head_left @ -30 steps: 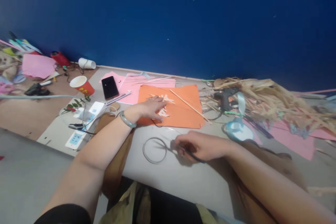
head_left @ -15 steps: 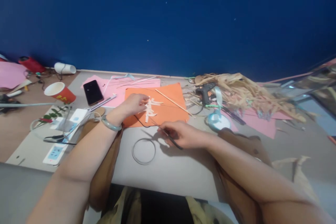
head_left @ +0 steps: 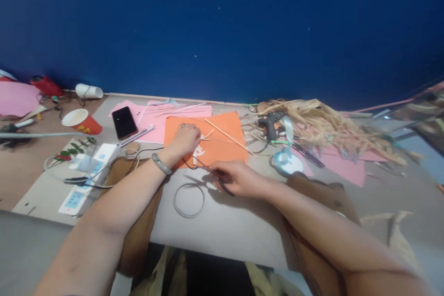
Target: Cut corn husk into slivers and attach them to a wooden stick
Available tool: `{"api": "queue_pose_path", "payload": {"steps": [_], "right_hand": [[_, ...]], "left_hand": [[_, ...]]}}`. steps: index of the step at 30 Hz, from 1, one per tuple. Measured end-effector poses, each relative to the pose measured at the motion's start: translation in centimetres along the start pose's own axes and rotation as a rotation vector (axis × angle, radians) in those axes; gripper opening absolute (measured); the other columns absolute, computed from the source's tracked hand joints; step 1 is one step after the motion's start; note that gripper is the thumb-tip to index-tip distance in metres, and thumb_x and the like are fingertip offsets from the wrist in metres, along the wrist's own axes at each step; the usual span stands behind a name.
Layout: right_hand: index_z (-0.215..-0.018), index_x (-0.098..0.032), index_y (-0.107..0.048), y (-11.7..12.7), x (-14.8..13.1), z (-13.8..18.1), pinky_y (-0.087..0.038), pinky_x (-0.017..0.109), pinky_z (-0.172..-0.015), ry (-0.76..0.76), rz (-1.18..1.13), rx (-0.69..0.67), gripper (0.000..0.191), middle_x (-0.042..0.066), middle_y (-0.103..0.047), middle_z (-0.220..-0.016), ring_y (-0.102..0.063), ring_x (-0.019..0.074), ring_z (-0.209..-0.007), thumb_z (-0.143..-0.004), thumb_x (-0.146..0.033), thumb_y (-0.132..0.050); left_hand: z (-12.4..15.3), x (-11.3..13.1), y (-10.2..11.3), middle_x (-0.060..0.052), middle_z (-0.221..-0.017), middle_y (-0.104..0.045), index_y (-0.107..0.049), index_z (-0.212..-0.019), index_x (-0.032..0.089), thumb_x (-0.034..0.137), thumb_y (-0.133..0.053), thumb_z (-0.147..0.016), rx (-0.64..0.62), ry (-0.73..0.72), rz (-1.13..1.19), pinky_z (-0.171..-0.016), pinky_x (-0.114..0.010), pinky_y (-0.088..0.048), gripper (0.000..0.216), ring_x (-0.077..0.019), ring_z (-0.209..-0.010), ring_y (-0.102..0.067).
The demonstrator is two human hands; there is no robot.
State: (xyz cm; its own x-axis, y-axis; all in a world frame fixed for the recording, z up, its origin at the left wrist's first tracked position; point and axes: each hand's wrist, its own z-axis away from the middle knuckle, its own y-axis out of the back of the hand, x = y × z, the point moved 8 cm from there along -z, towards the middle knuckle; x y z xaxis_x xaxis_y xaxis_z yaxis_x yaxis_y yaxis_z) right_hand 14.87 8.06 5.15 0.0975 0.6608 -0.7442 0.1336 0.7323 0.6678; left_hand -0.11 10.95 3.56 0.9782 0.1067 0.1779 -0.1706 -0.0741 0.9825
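My left hand (head_left: 187, 139), with a bangle on the wrist, is over an orange sheet (head_left: 222, 122). Its fingers are curled down onto small white strips (head_left: 199, 153) and cover part of them; what they pinch, if anything, is hidden. My right hand (head_left: 239, 178) grips a pair of scissors with dark handles (head_left: 225, 188), the thin blades pointing left toward the strips. A long pale stick (head_left: 225, 134) lies slantwise on the orange sheet. Below the sheet, a ring of thin wire (head_left: 189, 216) rests on the grey table (head_left: 211, 240).
To the left are a phone (head_left: 124, 122), a red paper cup (head_left: 85, 121), and a power strip (head_left: 74, 201) with cables. On the right lie a black glue gun (head_left: 270, 124), a ribbon roll (head_left: 287, 162) and a heap of tan raffia-like strips (head_left: 322, 120). A blue wall (head_left: 222, 32) rises behind.
My left hand has moved slightly right and down, now covering more of the white strips. My right hand with the scissors has shifted a little left.
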Motion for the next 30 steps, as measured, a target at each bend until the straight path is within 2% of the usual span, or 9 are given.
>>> {"api": "queue_pose_path", "payload": {"steps": [4,7,10,13,16,19,22,26,30], "right_hand": [[-0.101,-0.016,-0.061,0.0,0.4,-0.1,-0.037,0.019,-0.058,0.004,0.003,0.043,0.025,0.001,-0.061,-0.072,-0.049,0.0089,-0.061,-0.079,-0.026,-0.057],[-0.097,-0.015,-0.062,0.3,1.0,-0.3,-0.038,0.020,-0.058,-0.024,-0.010,0.132,0.022,0.001,-0.061,-0.072,-0.050,0.0091,-0.060,-0.079,-0.027,-0.057],[-0.097,-0.015,-0.062,1.5,1.9,-0.3,-0.042,0.022,-0.058,-0.075,-0.084,0.304,0.024,0.003,-0.063,-0.074,-0.053,0.0102,-0.060,-0.078,-0.029,-0.060],[-0.097,-0.015,-0.060,2.7,2.8,-0.3,-0.046,0.025,-0.059,-0.137,-0.275,0.454,0.028,0.003,-0.063,-0.071,-0.056,0.0121,-0.060,-0.076,-0.032,-0.063],[-0.098,-0.016,-0.057,3.6,3.6,-0.6,-0.050,0.029,-0.061,-0.169,-0.486,0.551,0.034,0.003,-0.063,-0.071,-0.060,0.0142,-0.064,-0.072,-0.035,-0.068],[-0.100,-0.017,-0.056,4.1,4.0,-1.0,-0.052,0.031,-0.064,-0.181,-0.594,0.626,0.042,0.005,-0.066,-0.080,-0.063,0.0157,-0.069,-0.067,-0.035,-0.074],[-0.102,-0.018,-0.055,4.2,4.2,-1.4,-0.053,0.032,-0.067,-0.185,-0.669,0.650,0.047,0.005,-0.067,-0.086,-0.064,0.0165,-0.074,-0.064,-0.035,-0.076],[-0.099,-0.019,-0.054,4.2,4.4,-1.6,-0.051,0.030,-0.067,-0.179,-0.731,0.689,0.047,0.001,-0.064,-0.079,-0.063,0.0146,-0.072,-0.061,-0.034,-0.078],[-0.096,-0.019,-0.053,4.3,4.6,-1.5,-0.049,0.028,-0.066,-0.159,-0.769,0.713,0.045,-0.001,-0.060,-0.074,-0.060,0.0124,-0.068,-0.061,-0.034,-0.077]], "left_hand": [[0.0,0.1,0.3,-0.013,-0.083,-0.064,-0.068,-0.078,0.012,0.019,-0.045,-0.080,0.002,0.008,0.005,-0.081,-0.038,-0.039,0.024,-0.0233,-0.082,-0.058],[0.1,-0.3,0.9,-0.011,-0.080,-0.065,-0.069,-0.073,0.013,0.019,-0.048,-0.077,0.033,0.010,0.078,-0.079,-0.036,-0.041,0.022,-0.0226,-0.080,-0.058],[0.4,-1.3,2.2,-0.008,-0.082,-0.067,-0.069,-0.074,0.015,0.021,-0.052,-0.075,0.125,0.052,0.282,-0.077,-0.033,-0.044,0.019,-0.0206,-0.081,-0.060],[1.0,-2.1,3.4,-0.006,-0.077,-0.067,-0.068,-0.072,0.015,0.025,-0.059,-0.072,0.220,0.106,0.575,-0.072,-0.030,-0.046,0.013,-0.0183,-0.076,-0.061],[1.4,-1.9,2.5,-0.003,-0.065,-0.064,-0.066,-0.074,0.014,0.031,-0.063,-0.071,0.088,0.205,0.966,-0.056,-0.026,-0.045,0.017,-0.0143,-0.058,-0.059],[1.6,-0.4,1.8,-0.001,-0.066,-0.063,-0.064,-0.074,0.014,0.032,-0.069,-0.067,-0.023,0.204,1.174,-0.053,-0.024,-0.046,0.020,-0.0120,-0.056,-0.058],[1.6,0.8,1.1,0.000,-0.062,-0.061,-0.061,-0.070,0.013,0.028,-0.073,-0.062,-0.077,0.196,1.237,-0.051,-0.022,-0.046,0.021,-0.0103,-0.053,-0.057],[1.8,1.7,0.1,0.001,-0.055,-0.059,-0.061,-0.072,0.014,0.032,-0.071,-0.065,-0.170,0.224,1.213,-0.044,-0.020,-0.041,0.022,-0.0091,-0.047,-0.054],[2.2,2.6,0.2,-0.001,-0.059,-0.063,-0.063,-0.071,0.014,0.035,-0.071,-0.066,-0.194,0.197,1.183,-0.045,-0.019,-0.040,0.024,-0.0090,-0.048,-0.054]]}}
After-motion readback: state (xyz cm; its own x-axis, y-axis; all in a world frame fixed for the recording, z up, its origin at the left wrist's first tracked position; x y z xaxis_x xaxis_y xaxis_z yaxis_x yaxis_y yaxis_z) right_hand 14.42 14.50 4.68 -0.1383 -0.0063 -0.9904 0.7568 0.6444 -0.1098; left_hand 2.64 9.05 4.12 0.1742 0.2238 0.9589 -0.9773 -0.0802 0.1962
